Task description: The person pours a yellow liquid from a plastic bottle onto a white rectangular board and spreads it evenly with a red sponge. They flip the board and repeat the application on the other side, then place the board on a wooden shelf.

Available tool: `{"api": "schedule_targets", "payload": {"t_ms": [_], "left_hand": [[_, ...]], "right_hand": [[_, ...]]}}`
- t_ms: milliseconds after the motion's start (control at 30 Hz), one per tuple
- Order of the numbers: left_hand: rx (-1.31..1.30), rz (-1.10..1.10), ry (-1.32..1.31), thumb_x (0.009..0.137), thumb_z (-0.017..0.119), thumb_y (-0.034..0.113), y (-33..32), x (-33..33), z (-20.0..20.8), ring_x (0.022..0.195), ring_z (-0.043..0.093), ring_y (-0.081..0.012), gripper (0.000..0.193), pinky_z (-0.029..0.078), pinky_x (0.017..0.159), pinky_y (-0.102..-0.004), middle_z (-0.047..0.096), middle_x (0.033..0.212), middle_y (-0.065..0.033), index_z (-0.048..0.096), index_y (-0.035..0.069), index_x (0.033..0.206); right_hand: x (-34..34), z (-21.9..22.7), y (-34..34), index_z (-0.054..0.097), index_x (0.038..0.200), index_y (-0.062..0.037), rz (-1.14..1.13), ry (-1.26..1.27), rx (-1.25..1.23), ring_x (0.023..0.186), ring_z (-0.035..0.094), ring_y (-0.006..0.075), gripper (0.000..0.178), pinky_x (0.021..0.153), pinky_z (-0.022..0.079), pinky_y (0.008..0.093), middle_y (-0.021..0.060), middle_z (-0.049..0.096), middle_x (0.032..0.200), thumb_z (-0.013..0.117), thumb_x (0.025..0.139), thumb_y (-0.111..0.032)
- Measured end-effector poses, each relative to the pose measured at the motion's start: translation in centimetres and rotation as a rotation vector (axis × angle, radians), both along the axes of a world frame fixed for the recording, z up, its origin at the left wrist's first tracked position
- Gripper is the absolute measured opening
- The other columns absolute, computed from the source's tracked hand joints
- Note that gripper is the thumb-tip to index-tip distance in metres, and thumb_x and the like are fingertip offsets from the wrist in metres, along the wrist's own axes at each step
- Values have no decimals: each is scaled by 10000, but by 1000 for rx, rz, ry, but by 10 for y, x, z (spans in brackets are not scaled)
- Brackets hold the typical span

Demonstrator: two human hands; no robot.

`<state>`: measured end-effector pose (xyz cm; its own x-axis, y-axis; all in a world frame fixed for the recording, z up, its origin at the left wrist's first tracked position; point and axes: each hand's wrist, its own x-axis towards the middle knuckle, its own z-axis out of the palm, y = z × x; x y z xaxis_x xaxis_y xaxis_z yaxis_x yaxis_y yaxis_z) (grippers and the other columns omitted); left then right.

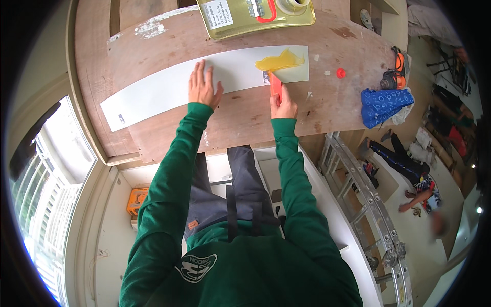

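A long white panel strip (pixel 153 92) lies across the wooden worktop (pixel 230 112). My left hand (pixel 203 86) rests flat on its middle with the fingers spread. Toward the strip's right end, my right hand (pixel 284 105) grips a red-orange spreader (pixel 276 86). The spreader's tip touches the strip at the lower edge of a smeared patch of yellow glue (pixel 279 61). Beyond the strip lies a gold metal can (pixel 255 28) with a red handle and a round spout opening.
A small red cap (pixel 341 73) sits right of the strip. Farther right are a blue patterned bag (pixel 381 106) and an orange-black tool (pixel 394 77). An aluminium ladder (pixel 363 204) stands at my right. Other people (pixel 409 163) are beyond it. A window (pixel 56 169) is at left.
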<state>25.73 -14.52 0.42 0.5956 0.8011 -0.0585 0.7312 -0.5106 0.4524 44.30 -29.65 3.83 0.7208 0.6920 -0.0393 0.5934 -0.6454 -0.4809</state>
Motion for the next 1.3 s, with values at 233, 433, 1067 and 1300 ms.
{"api": "schedule_targets", "payload": {"t_ms": [233,433,1067,1300], "left_hand": [[-42,229,-72,784,621,112,-43,-97,34,1207,409,-384,499,356,984,-473,414,1317,-212,437,-3,1233],[-159,397,235,808,602,154,-132,-205,76,1129,450,-403,474,376,949,-467,449,1245,-225,431,-18,1215],[-633,710,492,796,589,316,-230,-242,71,1030,494,-412,518,412,881,-469,479,1080,-254,452,-45,1142],[-35,347,62,761,665,142,-63,-209,54,1003,504,-397,473,427,853,-443,492,1123,-214,473,-4,1168]], "right_hand": [[40,6,-12,600,1093,-68,-152,-100,7,636,626,356,293,571,494,425,192,619,707,583,815,-158],[74,6,-4,596,1067,-67,-172,-143,-5,655,611,404,272,575,485,454,208,623,720,575,815,-168],[83,0,34,618,1118,-146,33,-38,52,700,651,344,332,615,510,422,170,647,751,609,797,-232],[106,-9,47,612,1107,-131,32,-153,-50,732,652,353,311,655,514,431,173,663,814,592,807,-210]]}}
